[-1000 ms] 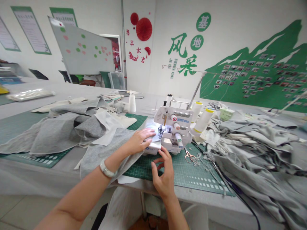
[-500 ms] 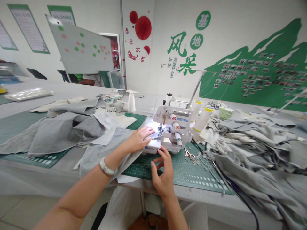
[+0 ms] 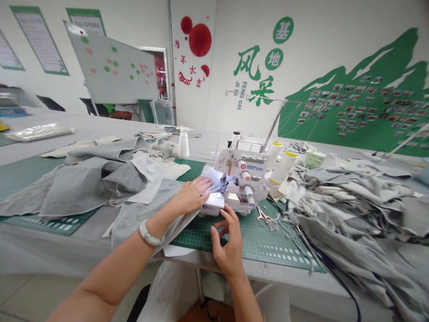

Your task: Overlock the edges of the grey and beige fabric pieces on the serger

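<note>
A white overlock sewing machine (image 3: 241, 172) stands on a green cutting mat (image 3: 268, 241), its lamp lighting the needle area. Grey fabric (image 3: 147, 201) runs from the mat up to the left side of the machine, beside the presser foot. My left hand (image 3: 192, 194) lies flat on this fabric with its fingers stretched toward the needle. In front of the machine's front edge is my right hand (image 3: 228, 241), fingers curved and apart, its fingertips near the machine's lower body. Nothing shows in its grasp.
Orange-handled scissors (image 3: 266, 218) lie right of the machine among thread scraps. A big heap of grey cloth (image 3: 362, 214) covers the right side. More grey pieces (image 3: 90, 179) spread over the left. A white thread cone (image 3: 183, 144) stands behind, and yellow-topped cones (image 3: 284, 167) stand beside the machine.
My left hand has shifted very slightly back from the needle area, and the fabric beside the presser foot has changed shape a little. My right hand stays in place.
</note>
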Demonstrator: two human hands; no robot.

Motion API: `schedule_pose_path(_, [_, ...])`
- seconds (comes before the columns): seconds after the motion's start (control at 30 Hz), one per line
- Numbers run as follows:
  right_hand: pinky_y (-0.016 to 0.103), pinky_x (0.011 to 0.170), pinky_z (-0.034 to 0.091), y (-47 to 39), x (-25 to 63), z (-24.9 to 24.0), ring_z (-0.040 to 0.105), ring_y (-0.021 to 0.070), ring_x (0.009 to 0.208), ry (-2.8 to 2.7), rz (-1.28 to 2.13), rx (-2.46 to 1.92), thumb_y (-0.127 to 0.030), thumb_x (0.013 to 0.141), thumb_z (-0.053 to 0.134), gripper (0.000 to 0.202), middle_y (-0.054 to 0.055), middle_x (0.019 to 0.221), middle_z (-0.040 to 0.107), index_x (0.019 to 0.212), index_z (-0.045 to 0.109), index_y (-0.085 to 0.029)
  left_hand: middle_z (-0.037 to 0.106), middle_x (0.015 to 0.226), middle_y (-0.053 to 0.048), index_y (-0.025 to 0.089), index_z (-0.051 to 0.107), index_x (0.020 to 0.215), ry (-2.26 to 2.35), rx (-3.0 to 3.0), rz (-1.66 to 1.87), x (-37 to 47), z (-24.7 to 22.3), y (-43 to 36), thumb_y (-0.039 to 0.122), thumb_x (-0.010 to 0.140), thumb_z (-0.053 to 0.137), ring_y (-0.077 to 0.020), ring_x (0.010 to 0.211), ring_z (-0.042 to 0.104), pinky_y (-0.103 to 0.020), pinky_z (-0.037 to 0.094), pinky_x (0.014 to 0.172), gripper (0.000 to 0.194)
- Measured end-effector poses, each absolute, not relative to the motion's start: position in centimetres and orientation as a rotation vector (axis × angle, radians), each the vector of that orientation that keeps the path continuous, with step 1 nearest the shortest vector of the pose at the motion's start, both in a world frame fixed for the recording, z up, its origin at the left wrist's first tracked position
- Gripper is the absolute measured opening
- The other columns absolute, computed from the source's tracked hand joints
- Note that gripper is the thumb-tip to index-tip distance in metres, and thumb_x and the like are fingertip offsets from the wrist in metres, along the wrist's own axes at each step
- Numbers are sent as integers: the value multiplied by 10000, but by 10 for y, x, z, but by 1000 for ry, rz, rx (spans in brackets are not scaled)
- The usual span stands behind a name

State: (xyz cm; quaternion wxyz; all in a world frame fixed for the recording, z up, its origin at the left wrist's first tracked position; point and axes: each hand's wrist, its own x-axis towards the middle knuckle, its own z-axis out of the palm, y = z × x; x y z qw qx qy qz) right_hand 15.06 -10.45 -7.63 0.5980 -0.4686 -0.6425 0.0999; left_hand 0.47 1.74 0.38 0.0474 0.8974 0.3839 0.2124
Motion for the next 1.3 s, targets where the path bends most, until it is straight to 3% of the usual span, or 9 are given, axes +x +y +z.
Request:
schedule_pose_path(0.3, [300, 640, 542, -105, 150, -76, 626, 144, 787, -1494, 240, -1089, -167, 893, 522, 414, 176, 1424, 411, 1301, 463, -204, 576, 1320, -163, 121, 574, 1251, 1169, 2865, 711, 4, 3, 5, 313, 971, 377, -265, 1273, 481, -441, 356, 1087, 393])
schedule_pose_path(0.63, [311, 614, 557, -105, 149, -77, 636, 154, 776, -1480, 186, -1088, -180, 897, 519, 425, 188, 1408, 438, 1317, 468, -204, 580, 1289, -163, 138, 560, 1250, 1342, 2910, 776, 7, 4, -22, 541, 951, 379, -320, 1261, 457, -481, 364, 1045, 533])
schedule_pose_path(0.73, [335, 662, 567, -106, 148, -78, 648, 173, 823, -1519, 64, -1119, -172, 897, 534, 443, 180, 1399, 460, 1332, 462, -213, 597, 1224, -149, 146, 587, 1222, 1290, 2933, 788, 7, 10, -25, 476, 974, 358, -321, 1247, 435, -487, 353, 1038, 472])
schedule_pose_path(0.87, [363, 775, 577, -101, 144, -77, 649, 226, 1037, -1700, -27, -1085, -146, 908, 501, 559, 151, 1441, 458, 1441, 360, -240, 599, 1131, -125, 172, 648, 1156, 1144, 2895, 811, 1, 15, -14, 306, 981, 326, -278, 1145, 479, -458, 375, 1003, 389])
schedule_pose_path(1.03, [408, 949, 525, -92, 142, -73, 486, 242, 1299, -1818, 16, -1104, -108, 917, 437, 614, 115, 1494, 404, 1493, 275, -247, 641, 970, -89, 188, 738, 945, 987, 2652, 863, -4, 23, 22, 283, 896, 437, -234, 962, 541, -414, 419, 929, 319])
schedule_pose_path(1.2, [400, 991, 501, -90, 143, -74, 431, 226, 1345, -1814, -2, -1129, -93, 916, 423, 571, 109, 1477, 430, 1465, 335, -227, 688, 894, -65, 158, 717, 833, 1046, 1893, 1173, 17, 37, 70, 319, 796, 550, -204, 873, 597, -324, 464, 804, 235])
schedule_pose_path(1.3, [390, 1003, 493, -90, 143, -75, 433, 218, 1345, -1811, -40, -1133, -80, 914, 414, 559, 109, 1466, 446, 1453, 359, -216, 666, 696, -67, 118, 691, 776, 1048, 1673, 1163, 38, 45, 103, 353, 807, 532, -180, 679, 602, -296, 468, 644, 286])
